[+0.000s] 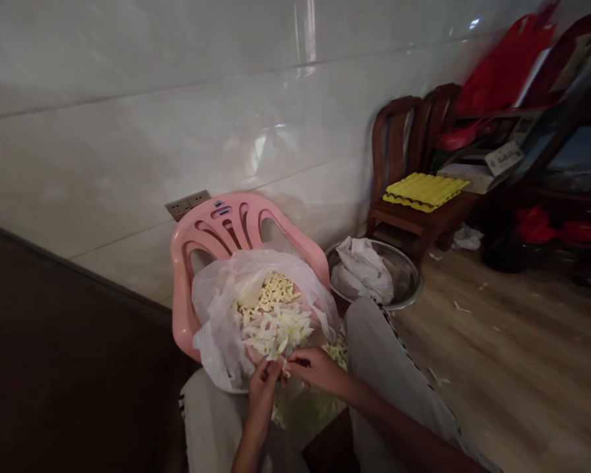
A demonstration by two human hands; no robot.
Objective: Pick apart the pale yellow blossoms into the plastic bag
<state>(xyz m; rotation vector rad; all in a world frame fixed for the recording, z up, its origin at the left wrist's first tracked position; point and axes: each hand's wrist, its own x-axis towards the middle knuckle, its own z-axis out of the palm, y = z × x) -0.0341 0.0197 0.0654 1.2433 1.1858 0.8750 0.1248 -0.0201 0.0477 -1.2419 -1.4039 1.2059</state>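
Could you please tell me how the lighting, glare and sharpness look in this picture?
Head view: glare streaks the glossy pale tiled wall; deep shadow swallows the lower left; the brown wooden floor looks smeared; the slender white petals look soft.

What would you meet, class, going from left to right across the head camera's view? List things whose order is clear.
Wall socket → white petal-like pieces in the bag → metal basin → open cardboard box.
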